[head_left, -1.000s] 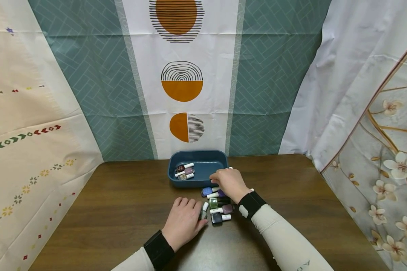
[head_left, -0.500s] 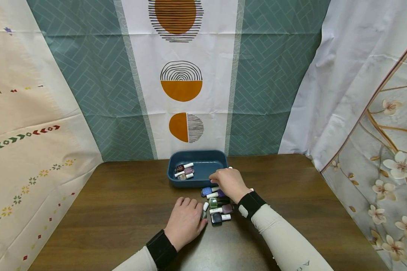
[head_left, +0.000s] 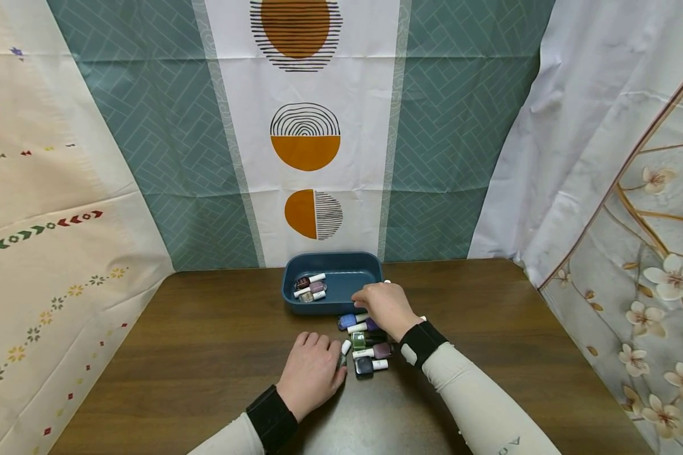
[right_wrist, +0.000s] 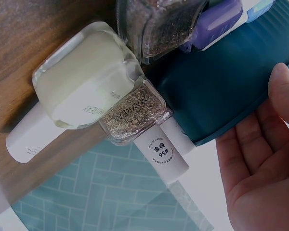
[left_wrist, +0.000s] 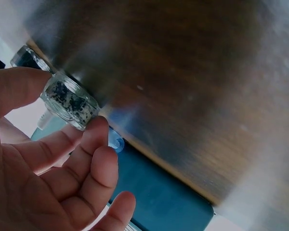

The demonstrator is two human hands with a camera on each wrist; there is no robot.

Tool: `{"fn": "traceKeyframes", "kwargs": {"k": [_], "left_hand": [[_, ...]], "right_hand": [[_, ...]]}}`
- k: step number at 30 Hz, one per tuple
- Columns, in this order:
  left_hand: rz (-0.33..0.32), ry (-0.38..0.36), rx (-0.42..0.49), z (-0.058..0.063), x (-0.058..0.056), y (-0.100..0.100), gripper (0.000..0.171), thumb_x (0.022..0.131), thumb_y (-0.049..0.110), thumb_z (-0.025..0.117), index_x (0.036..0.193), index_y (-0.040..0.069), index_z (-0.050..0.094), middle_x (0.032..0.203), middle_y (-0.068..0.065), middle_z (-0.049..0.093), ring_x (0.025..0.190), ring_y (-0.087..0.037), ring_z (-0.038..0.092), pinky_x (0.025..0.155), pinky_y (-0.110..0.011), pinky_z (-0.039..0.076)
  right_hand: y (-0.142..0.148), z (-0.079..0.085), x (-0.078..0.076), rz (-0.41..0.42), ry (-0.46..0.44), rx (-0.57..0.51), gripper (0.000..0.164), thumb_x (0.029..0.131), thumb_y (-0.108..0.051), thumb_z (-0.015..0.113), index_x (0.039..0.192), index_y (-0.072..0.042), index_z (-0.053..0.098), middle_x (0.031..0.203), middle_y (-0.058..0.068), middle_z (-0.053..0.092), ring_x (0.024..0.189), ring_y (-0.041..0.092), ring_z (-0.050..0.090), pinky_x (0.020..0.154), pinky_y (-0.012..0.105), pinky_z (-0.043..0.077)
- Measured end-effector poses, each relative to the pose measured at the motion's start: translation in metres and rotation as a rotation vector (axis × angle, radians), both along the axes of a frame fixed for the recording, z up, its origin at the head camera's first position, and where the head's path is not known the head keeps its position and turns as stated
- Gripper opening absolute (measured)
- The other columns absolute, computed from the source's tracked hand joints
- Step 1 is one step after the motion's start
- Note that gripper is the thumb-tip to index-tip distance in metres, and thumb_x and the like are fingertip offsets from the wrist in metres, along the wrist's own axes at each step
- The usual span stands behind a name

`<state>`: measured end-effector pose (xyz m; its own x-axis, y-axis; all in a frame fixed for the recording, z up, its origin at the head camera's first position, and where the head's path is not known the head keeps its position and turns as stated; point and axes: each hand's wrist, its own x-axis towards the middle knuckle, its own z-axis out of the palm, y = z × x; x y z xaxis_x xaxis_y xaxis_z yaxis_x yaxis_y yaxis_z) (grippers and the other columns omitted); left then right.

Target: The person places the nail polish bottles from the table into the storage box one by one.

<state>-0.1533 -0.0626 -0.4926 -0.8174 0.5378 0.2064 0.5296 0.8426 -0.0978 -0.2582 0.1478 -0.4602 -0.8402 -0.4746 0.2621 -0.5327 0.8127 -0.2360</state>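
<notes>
A small nail polish bottle [left_wrist: 70, 101] with dark and pale flecks is pinched between the thumb and fingers of my left hand [head_left: 310, 373]. In the head view my fingers hide part of this bottle [head_left: 342, 360], with its white cap sticking up. At the near right corner of the blue tray [head_left: 355, 278] is my right hand [head_left: 386, 306]. The right wrist view shows its thumb on the tray's outer wall [right_wrist: 216, 91] and its fingers over the rim, gripping it. Three nail polish bottles [head_left: 310, 287] lie at the tray's left end.
Several bottles lie in a column before the tray, among them a blue one [head_left: 347, 321], a green one [head_left: 358, 341] and a dark grey one [head_left: 364, 367]. A pale bottle [right_wrist: 86, 82] and a gold glitter bottle [right_wrist: 135, 113] lie near my right hand. Fabric hangs behind the table [head_left: 216, 341].
My left hand has shifted slightly to the right, and the flecked bottle's cap has tilted a little with it. The right hand and the tray stay in place.
</notes>
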Motion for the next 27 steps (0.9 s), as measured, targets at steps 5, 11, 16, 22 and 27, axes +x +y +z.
{"fn": "traceKeyframes", "kwargs": {"k": [5,11,16,22,27], "left_hand": [[-0.012,0.005,0.01,-0.001,0.0,-0.001,0.04,0.1,0.044,0.079,0.119,0.009,0.077,0.101,-0.008,0.074,0.1,-0.028,0.07,0.101,-0.052,0.054],[-0.008,-0.002,0.018,0.002,0.0,-0.002,0.037,0.1,0.043,0.08,0.114,0.009,0.076,0.098,-0.007,0.072,0.098,-0.027,0.069,0.102,-0.051,0.055],[-0.004,0.023,0.036,0.007,-0.001,-0.003,0.035,0.099,0.041,0.081,0.111,0.008,0.076,0.097,-0.008,0.072,0.095,-0.028,0.069,0.101,-0.051,0.055],[-0.005,0.074,0.066,0.017,-0.003,-0.008,0.038,0.097,0.038,0.083,0.115,0.006,0.076,0.098,-0.01,0.072,0.096,-0.029,0.068,0.1,-0.051,0.055],[-0.027,0.172,0.106,0.026,-0.008,-0.013,0.035,0.093,0.034,0.087,0.108,0.006,0.075,0.092,-0.009,0.069,0.09,-0.03,0.065,0.093,-0.05,0.055]], "right_hand": [[0.0,0.0,0.001,-0.002,0.007,0.01,0.019,0.102,-0.016,0.08,0.12,-0.016,0.087,0.107,-0.001,0.083,0.103,0.02,0.078,0.092,0.043,0.063],[0.0,0.001,0.002,0.0,-0.001,0.02,0.02,0.103,-0.016,0.079,0.121,-0.015,0.086,0.108,-0.001,0.083,0.104,0.02,0.078,0.092,0.043,0.063],[0.0,0.001,0.001,0.002,0.004,0.021,0.02,0.103,-0.016,0.08,0.122,-0.015,0.086,0.109,-0.001,0.083,0.104,0.02,0.078,0.092,0.042,0.063],[0.0,0.0,0.001,0.004,0.002,0.002,0.02,0.102,-0.015,0.08,0.121,-0.014,0.086,0.109,0.0,0.083,0.104,0.021,0.078,0.092,0.043,0.063],[0.0,0.0,0.0,0.004,-0.005,-0.007,0.02,0.102,-0.016,0.08,0.121,-0.014,0.086,0.109,0.0,0.083,0.104,0.021,0.078,0.094,0.044,0.063]]}}
